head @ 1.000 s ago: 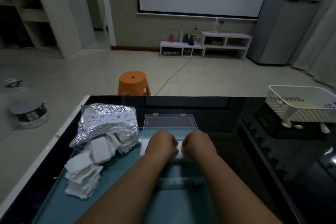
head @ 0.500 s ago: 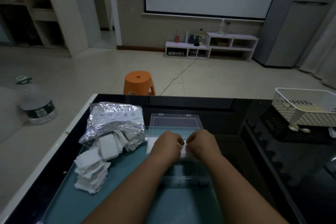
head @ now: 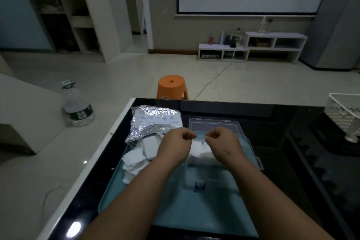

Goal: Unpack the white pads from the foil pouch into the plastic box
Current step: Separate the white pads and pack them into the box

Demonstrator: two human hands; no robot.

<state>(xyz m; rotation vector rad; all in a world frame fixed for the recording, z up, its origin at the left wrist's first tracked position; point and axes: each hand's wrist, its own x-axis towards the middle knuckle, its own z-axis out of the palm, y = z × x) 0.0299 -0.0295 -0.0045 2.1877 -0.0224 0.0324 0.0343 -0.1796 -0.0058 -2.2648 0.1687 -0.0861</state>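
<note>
Both hands hang loosely curled over the box (head: 214, 165), a gap between them. The left hand (head: 175, 146) has thumb and forefinger pinched together, and so does the right hand (head: 224, 145); whether either holds a pad or anything else between the tips I cannot tell, since nothing white shows there.

Just under the hands, a small stack of pads (head: 200, 153) lies inside the box, toward its far end; the near part of the box looks bare. The box sits on the teal tray (head: 175, 210), right of the tray's middle, long axis running from the near edge to the far edge, lid (head: 213, 125) open and lying flat beyond it, latch (head: 199, 185) at the near side.

By my reading the job is early to midway. The pouch (head: 153, 122) lies at the tray's far left corner, mouth turned toward the near edge, pads spilling from it. A loose pile (head: 134, 161) spreads along the tray's left edge, touching the pouch's mouth. That pile, plus whatever is inside the pouch, must yet go in the box.
</note>
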